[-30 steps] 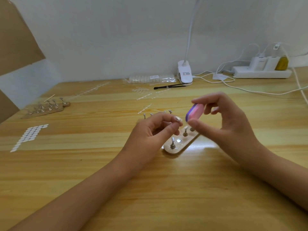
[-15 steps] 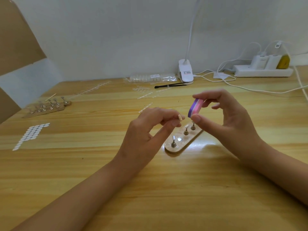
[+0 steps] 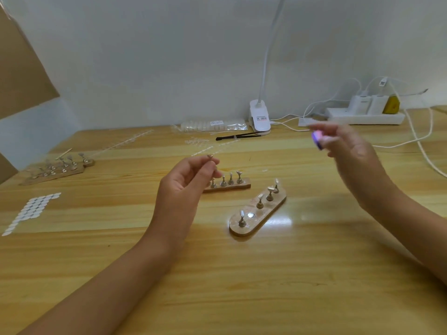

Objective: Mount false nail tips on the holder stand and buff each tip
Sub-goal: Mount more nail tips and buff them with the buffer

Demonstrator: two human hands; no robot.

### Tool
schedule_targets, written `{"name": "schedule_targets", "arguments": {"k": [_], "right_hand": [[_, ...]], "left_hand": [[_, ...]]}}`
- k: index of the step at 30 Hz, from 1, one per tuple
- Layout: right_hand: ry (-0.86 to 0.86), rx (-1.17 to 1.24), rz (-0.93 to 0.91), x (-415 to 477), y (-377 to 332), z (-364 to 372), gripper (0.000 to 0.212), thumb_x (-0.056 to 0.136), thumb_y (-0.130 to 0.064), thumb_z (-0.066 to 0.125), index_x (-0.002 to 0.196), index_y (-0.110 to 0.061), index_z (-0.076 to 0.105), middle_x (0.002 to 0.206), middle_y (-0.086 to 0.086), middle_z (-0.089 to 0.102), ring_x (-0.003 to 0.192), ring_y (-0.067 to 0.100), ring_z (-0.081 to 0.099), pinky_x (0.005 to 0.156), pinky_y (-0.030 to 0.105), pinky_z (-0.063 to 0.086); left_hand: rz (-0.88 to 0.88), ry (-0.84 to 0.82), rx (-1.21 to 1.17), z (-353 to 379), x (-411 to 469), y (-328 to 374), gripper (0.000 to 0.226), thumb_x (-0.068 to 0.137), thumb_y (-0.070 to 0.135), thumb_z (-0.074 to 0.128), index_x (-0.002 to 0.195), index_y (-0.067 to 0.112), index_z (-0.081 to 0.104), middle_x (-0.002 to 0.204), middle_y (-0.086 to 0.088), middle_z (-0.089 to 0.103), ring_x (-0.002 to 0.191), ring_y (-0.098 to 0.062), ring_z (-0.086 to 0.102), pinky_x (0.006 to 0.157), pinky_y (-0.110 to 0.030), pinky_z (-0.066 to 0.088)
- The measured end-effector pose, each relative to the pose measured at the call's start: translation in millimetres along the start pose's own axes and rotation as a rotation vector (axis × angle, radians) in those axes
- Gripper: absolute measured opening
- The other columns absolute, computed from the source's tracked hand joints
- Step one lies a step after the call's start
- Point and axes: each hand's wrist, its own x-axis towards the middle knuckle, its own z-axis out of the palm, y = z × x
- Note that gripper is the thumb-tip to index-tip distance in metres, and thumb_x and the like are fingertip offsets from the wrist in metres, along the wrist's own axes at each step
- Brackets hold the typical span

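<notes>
Head view: pinching small metal peg topped with clear false nail tip (image 3: pixel 210 156) in left hand (image 3: pixel 183 187), thumb and forefinger clamped on it, raised clear of desk, likely for buffing access. Gripping pink-and-purple buffer block (image 3: pixel 317 139) in right hand (image 3: pixel 350 151), motion-blurred, well right of tip, with fingers curled round it. Showing one empty socket on oval wooden holder stand (image 3: pixel 256 221) beside four seated pegs, presumably that peg's slot. Judging buffing of this tip unfinished. Watch for slip from such a thin pinch
</notes>
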Motion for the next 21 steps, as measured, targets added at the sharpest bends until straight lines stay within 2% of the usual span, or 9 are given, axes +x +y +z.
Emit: {"name": "schedule_targets", "arguments": {"k": [3, 5, 7, 10, 12, 15, 18, 21], "right_hand": [[-0.188, -0.660, 0.050, 6.6, 21.5, -3.5, 0.028, 0.093, -0.033, 0.057, 0.120, -0.038, 0.062, 0.117, -0.003, 0.053, 0.117, 0.017, 0.044, 0.099, 0.036, 0.034], [-0.348, -0.912, 0.140, 3.7, 28.3, -1.6, 0.036, 0.091, -0.032, 0.057, 0.126, -0.041, 0.058, 0.126, -0.005, 0.047, 0.124, 0.019, 0.034, 0.096, 0.033, 0.022], [-0.375, -0.892, 0.134, 0.7, 28.3, -0.5, 0.037, 0.091, -0.029, 0.057, 0.126, -0.042, 0.057, 0.126, -0.010, 0.045, 0.123, 0.015, 0.033, 0.091, 0.030, 0.017], [-0.289, -0.734, -0.027, 4.6, 18.9, 1.3, 0.029, 0.092, -0.026, 0.062, 0.117, -0.039, 0.063, 0.117, -0.015, 0.048, 0.118, 0.008, 0.036, 0.095, 0.030, 0.016], [-0.296, -0.685, -0.112, 13.2, 12.2, 6.4, 0.024, 0.091, -0.023, 0.065, 0.113, -0.031, 0.068, 0.114, -0.013, 0.056, 0.115, 0.009, 0.045, 0.099, 0.035, 0.029], [-0.444, -0.620, -0.132, 26.5, 9.2, 19.1, 0.023, 0.091, -0.015, 0.067, 0.113, -0.021, 0.069, 0.105, -0.007, 0.063, 0.097, 0.008, 0.058, 0.092, 0.035, 0.048], [-0.593, -0.720, -0.136, 38.1, 15.2, 32.8, 0.022, 0.093, -0.018, 0.065, 0.114, -0.022, 0.068, 0.102, -0.006, 0.060, 0.090, 0.010, 0.060, 0.088, 0.034, 0.051], [-0.558, -0.726, -0.173, 45.5, 22.1, 41.5, 0.014, 0.092, -0.022, 0.067, 0.105, -0.020, 0.071, 0.099, -0.002, 0.061, 0.088, 0.016, 0.060, 0.083, 0.036, 0.051]], "left_hand": [[-0.035, 0.031, -0.008, -1.6, 1.8, -1.0, 0.017, 0.088, 0.037, 0.062, 0.099, 0.029, 0.073, 0.087, 0.008, 0.074, 0.092, -0.004, 0.068, 0.083, -0.017, 0.051], [-0.041, 0.030, -0.004, -2.2, 2.2, -0.9, 0.023, 0.084, 0.041, 0.063, 0.100, 0.029, 0.073, 0.088, 0.007, 0.074, 0.093, -0.004, 0.068, 0.083, -0.016, 0.052], [-0.048, 0.021, -0.006, -3.1, 2.2, -0.8, 0.026, 0.081, 0.044, 0.063, 0.100, 0.029, 0.073, 0.088, 0.007, 0.074, 0.092, -0.003, 0.068, 0.084, -0.015, 0.051], [-0.062, 0.003, -0.014, -3.3, 1.7, -1.2, 0.027, 0.080, 0.044, 0.064, 0.099, 0.028, 0.073, 0.088, 0.008, 0.074, 0.091, -0.003, 0.068, 0.083, -0.014, 0.051], [-0.070, -0.010, -0.019, -2.2, 1.4, -1.8, 0.027, 0.079, 0.044, 0.065, 0.099, 0.027, 0.073, 0.087, 0.009, 0.073, 0.091, -0.002, 0.068, 0.082, -0.013, 0.050], [-0.073, -0.024, -0.021, -0.6, 1.2, -1.4, 0.026, 0.079, 0.042, 0.065, 0.098, 0.026, 0.073, 0.085, 0.010, 0.073, 0.089, -0.002, 0.068, 0.080, -0.011, 0.049], [-0.073, -0.025, -0.021, -0.3, 1.2, 0.3, 0.027, 0.078, 0.043, 0.065, 0.097, 0.025, 0.072, 0.084, 0.009, 0.073, 0.088, -0.001, 0.068, 0.080, -0.011, 0.049], [-0.075, -0.026, -0.015, -1.7, 1.7, 0.6, 0.017, 0.085, 0.035, 0.066, 0.097, 0.023, 0.072, 0.082, 0.009, 0.072, 0.085, 0.001, 0.067, 0.077, -0.010, 0.048]]}}
